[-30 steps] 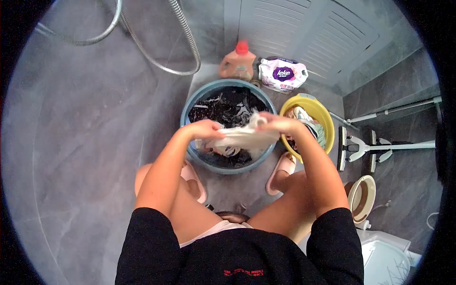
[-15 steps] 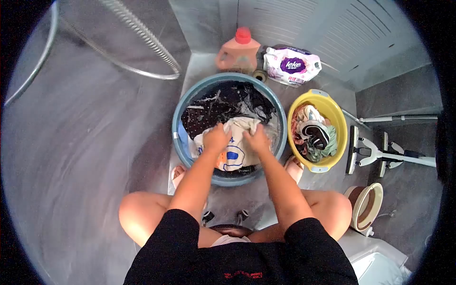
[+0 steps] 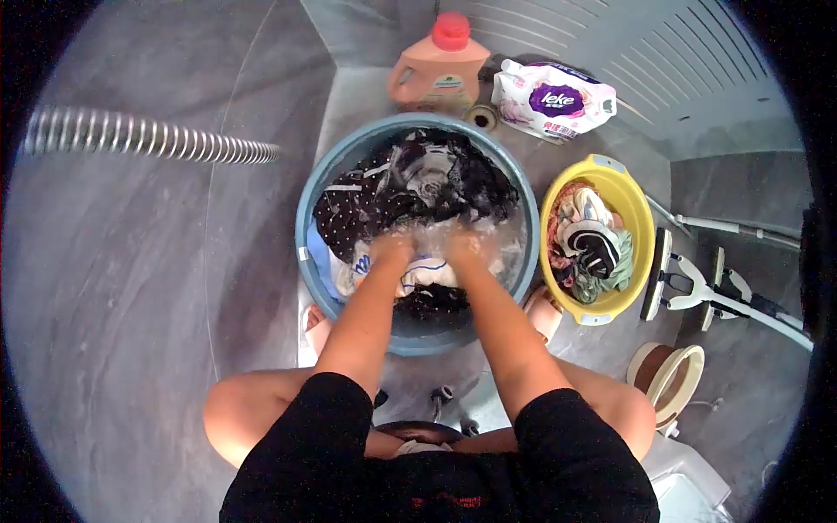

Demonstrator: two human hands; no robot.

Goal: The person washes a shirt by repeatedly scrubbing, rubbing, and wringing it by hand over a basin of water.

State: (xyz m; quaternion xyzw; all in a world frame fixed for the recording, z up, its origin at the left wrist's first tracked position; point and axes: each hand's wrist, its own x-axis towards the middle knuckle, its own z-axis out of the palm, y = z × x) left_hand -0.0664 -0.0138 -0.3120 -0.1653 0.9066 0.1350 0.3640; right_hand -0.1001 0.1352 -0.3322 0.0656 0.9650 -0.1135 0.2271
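A blue round basin point(image 3: 307, 187) stands on the floor between my feet, holding water and wet clothes. Both my hands are down in it, gripping a white garment with blue print point(image 3: 433, 272). My left hand point(image 3: 392, 248) has hold of the left part of this cloth, and my right hand point(image 3: 466, 248) the right part. Splashing water partly hides the fingertips of both. Beyond the hands floats dark clothing point(image 3: 436, 174), part of it dotted with white. A light blue cloth point(image 3: 324, 261) lies along the basin's left side.
To the right stands a yellow basin point(image 3: 643, 235) with clothes in it. Behind the blue basin are a pink detergent jug point(image 3: 440, 74) and a white-purple pack point(image 3: 555, 100). A mop point(image 3: 697, 283) and a brown-cream bucket point(image 3: 667, 379) are farther right. A metal hose point(image 3: 166, 139) hangs at left.
Both hands have pushed the white garment down into the water, and much of it is now submerged. Water is stirred up around them. The camera view has shifted slightly.
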